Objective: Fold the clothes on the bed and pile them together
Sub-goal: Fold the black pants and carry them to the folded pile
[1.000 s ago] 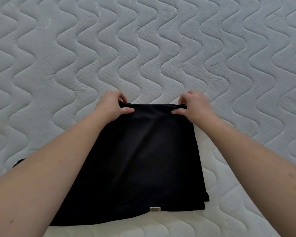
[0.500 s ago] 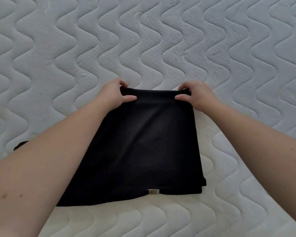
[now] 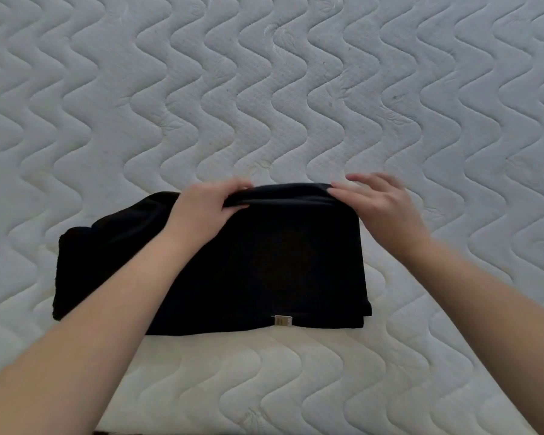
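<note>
Head cam, looking down: folded black fabric garment (image 3: 264,265) lies flat on the white wavy-quilted mattress (image 3: 264,89), small pale tag (image 3: 283,320) at its near edge. Left hand (image 3: 206,208) pinches the far folded edge, thumb on top, fingers curled under. Right hand (image 3: 380,205) is a bit blurry, fingers straight and spread, only fingertips touching the far right corner, gripping nothing.

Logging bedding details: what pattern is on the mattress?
White mattress quilted in wavy stitched lines, seen in the head view.
</note>
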`<action>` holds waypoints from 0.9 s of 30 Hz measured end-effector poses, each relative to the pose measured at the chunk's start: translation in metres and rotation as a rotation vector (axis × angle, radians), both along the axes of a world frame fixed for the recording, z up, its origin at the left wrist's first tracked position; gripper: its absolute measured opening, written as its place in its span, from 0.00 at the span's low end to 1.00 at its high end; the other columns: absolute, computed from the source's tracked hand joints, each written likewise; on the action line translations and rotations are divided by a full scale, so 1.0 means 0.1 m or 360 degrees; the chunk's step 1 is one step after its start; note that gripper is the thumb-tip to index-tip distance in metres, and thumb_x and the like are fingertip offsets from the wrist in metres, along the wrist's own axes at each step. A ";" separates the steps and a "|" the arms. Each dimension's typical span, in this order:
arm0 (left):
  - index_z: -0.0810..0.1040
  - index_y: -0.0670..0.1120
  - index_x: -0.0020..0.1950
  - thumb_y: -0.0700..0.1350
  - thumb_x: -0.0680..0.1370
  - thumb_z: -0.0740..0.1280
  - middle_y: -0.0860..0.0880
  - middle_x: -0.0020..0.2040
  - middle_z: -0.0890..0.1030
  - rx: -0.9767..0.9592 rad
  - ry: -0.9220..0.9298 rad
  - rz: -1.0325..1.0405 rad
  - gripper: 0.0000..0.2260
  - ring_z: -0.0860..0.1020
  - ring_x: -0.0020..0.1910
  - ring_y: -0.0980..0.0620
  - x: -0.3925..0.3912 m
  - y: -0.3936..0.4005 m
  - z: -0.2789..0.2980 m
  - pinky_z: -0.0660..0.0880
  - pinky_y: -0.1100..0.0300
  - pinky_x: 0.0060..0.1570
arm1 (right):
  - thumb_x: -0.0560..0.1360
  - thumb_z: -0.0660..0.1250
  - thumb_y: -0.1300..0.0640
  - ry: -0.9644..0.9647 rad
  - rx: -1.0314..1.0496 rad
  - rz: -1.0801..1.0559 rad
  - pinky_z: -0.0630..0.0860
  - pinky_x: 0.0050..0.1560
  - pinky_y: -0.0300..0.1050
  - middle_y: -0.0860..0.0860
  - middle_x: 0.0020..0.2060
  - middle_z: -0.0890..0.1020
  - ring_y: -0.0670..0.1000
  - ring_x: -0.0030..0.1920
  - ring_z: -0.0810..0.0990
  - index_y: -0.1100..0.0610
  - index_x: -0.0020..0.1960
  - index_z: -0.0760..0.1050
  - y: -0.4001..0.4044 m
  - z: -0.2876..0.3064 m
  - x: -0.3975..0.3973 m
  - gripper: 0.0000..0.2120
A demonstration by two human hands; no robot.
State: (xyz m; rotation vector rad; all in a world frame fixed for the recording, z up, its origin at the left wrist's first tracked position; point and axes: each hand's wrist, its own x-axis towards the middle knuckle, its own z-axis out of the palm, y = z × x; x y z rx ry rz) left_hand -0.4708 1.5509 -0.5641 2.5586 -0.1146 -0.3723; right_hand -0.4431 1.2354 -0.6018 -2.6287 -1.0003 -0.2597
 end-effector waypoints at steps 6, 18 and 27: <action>0.82 0.40 0.60 0.28 0.72 0.70 0.42 0.62 0.81 0.0194 -0.0413 -0.0236 0.19 0.78 0.63 0.40 -0.87 -0.17 -0.31 0.73 0.43 0.64 | 0.75 0.62 0.71 0.0109 -0.0294 0.0063 0.69 0.67 0.55 0.53 0.68 0.75 0.57 0.69 0.73 0.57 0.66 0.77 -0.15 -0.21 -0.64 0.23; 0.74 0.48 0.71 0.52 0.82 0.57 0.44 0.74 0.70 0.0564 -0.0191 -0.0105 0.19 0.68 0.73 0.42 -1.35 -0.35 -0.67 0.63 0.44 0.72 | 0.73 0.58 0.60 0.0447 -0.0582 -0.0486 0.62 0.72 0.59 0.56 0.66 0.77 0.59 0.69 0.72 0.59 0.64 0.77 0.14 -0.21 -1.12 0.21; 0.56 0.47 0.80 0.51 0.84 0.54 0.48 0.80 0.56 0.0578 -0.0161 0.0182 0.25 0.53 0.79 0.48 -0.64 -0.45 -0.89 0.49 0.47 0.77 | 0.82 0.55 0.57 0.0693 -0.0208 -0.0640 0.49 0.77 0.52 0.54 0.77 0.59 0.53 0.78 0.55 0.58 0.78 0.57 1.20 -0.38 -0.74 0.25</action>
